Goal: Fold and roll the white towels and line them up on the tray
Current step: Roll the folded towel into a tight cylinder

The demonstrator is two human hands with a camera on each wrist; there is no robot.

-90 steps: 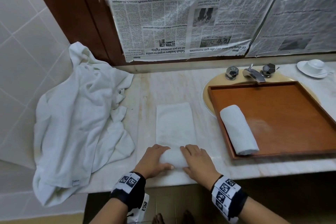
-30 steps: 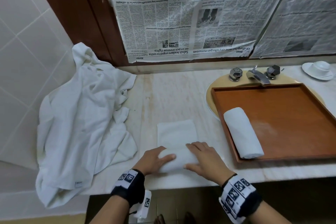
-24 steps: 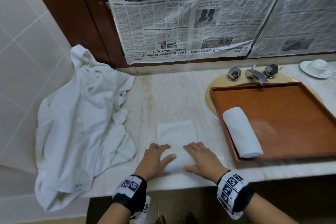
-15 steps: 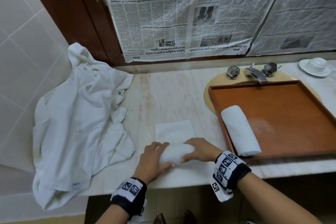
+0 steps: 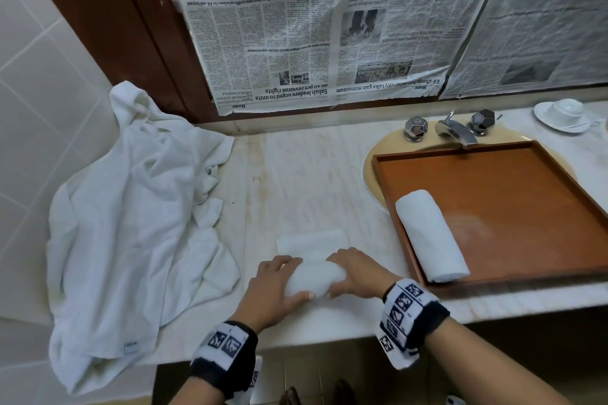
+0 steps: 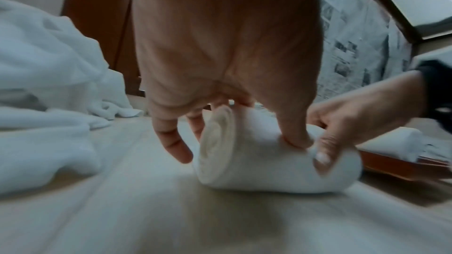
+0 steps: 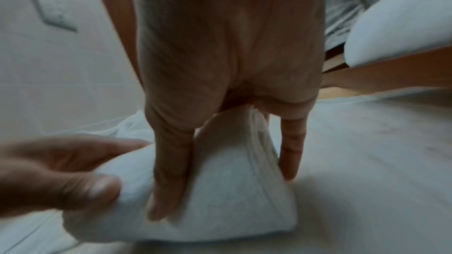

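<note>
At the desk's near edge, beside heaped loose towels, the left hand and right hand each keep a grip clamped on a half-rolled towel; uneven pressure could skew it before it joins the finished roll on the tray.

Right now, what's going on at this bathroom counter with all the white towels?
A person is rolling a small white towel on the marble counter. The left hand and right hand both grip the roll, and a short flat stretch is not yet rolled. One finished roll lies on the wooden tray over the sink. A heap of loose towels waits at the left.
</note>
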